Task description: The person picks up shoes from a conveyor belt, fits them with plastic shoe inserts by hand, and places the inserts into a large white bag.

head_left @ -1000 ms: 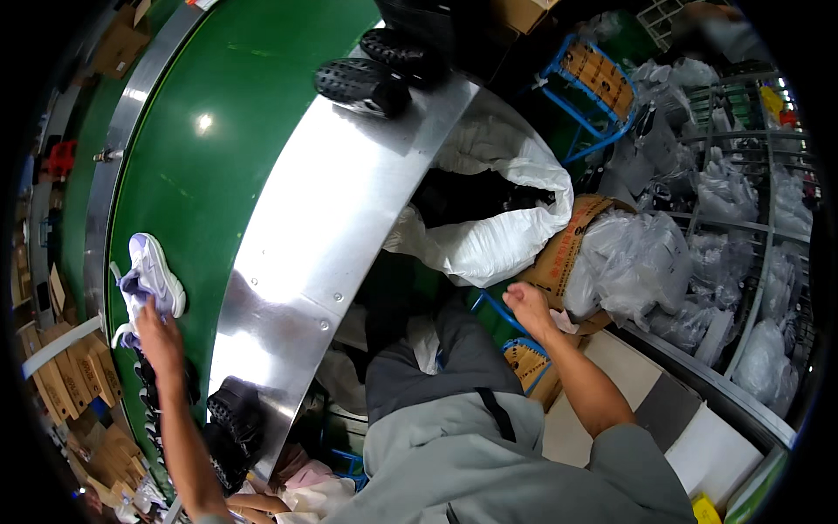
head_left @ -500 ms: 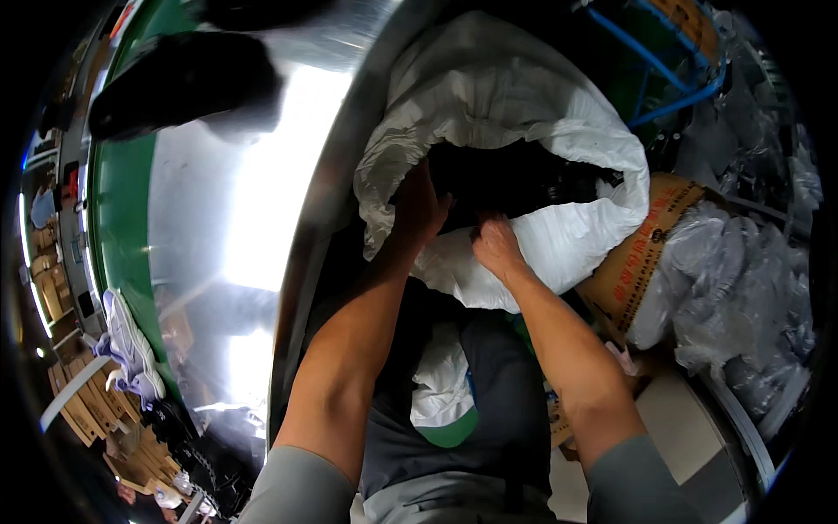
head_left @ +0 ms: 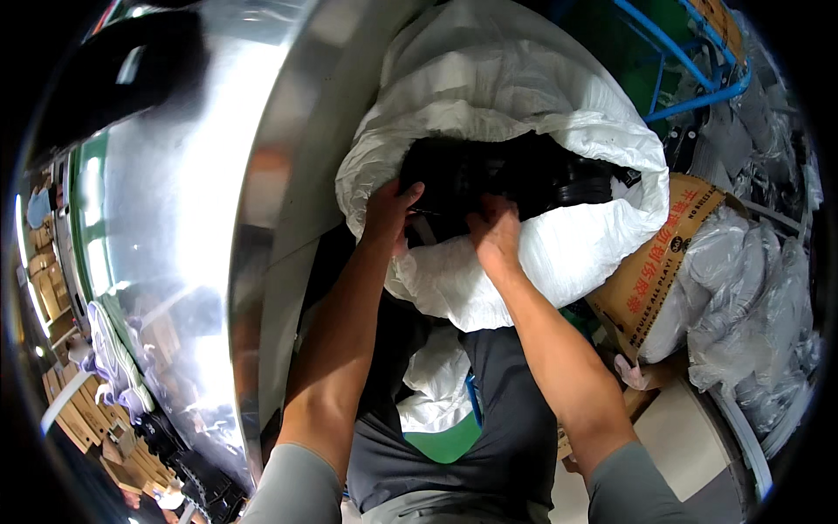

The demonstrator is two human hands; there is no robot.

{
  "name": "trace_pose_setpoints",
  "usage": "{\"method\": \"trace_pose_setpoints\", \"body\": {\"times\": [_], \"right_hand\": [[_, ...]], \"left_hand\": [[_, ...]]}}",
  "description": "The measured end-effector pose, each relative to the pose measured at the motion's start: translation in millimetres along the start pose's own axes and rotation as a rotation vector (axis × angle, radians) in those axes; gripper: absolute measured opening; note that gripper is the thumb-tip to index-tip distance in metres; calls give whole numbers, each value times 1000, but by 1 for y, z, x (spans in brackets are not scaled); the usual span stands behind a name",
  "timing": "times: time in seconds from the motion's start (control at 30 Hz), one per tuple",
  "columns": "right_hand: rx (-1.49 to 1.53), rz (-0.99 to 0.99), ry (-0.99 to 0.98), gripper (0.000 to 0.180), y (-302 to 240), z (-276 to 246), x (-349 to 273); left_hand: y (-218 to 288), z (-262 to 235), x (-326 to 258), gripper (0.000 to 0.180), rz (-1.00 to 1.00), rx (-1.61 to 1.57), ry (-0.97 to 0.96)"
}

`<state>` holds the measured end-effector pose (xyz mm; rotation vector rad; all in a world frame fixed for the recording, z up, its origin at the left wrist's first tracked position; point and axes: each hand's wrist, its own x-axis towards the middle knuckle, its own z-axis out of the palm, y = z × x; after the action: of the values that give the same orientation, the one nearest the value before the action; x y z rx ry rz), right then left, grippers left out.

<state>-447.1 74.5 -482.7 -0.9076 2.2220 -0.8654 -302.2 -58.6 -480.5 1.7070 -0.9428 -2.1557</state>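
Observation:
A large white woven sack point(head_left: 515, 79) stands before me with its mouth spread wide. Dark, partly glossy black pieces point(head_left: 580, 185) fill the opening; in the shadow I cannot tell their kind. My left hand point(head_left: 390, 214) reaches in at the left side of the mouth, its thumb against a black piece and its other fingers mostly hidden. Just inside the near rim, my right hand point(head_left: 496, 229) has its fingers curled on the black contents. A small pale strip shows between the two hands.
A shiny metal-topped bench point(head_left: 196, 262) runs along my left, with white-and-purple shoes point(head_left: 113, 358) and black shoes point(head_left: 196, 476) at its edge. On the right are a brown carton point(head_left: 668, 262), clear plastic-wrapped items point(head_left: 746, 288) and a blue metal frame point(head_left: 690, 96).
My left hand has shifted left and slightly down, its thumb now against a black piece. My right hand is still at the near rim. The view has moved, and more black contents show.

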Motion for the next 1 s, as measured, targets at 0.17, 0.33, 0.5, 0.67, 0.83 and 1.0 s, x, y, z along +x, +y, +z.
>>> {"method": "trace_pose_setpoints", "body": {"times": [0.17, 0.33, 0.5, 0.67, 0.83, 1.0], "right_hand": [[316, -299, -13, 45, -114, -118, -58], [659, -4, -334, 56, -178, -231, -139], [940, 279, -761, 90, -275, -248, -152], [801, 64, -1192, 111, -379, -249, -189], [562, 56, -1347, 60, -466, -168, -231], [518, 102, -1539, 55, -534, -72, -260]], "left_hand": [[4, -14, -106, 54, 53, -438, -247], [29, 4, -285, 36, 22, -715, -332], [36, -20, -418, 38, -6, -867, -418], [64, -46, -511, 41, 192, -943, -408], [47, -90, -561, 35, 453, -1141, -109], [-21, -161, -594, 52, 398, -745, 1067]]}}
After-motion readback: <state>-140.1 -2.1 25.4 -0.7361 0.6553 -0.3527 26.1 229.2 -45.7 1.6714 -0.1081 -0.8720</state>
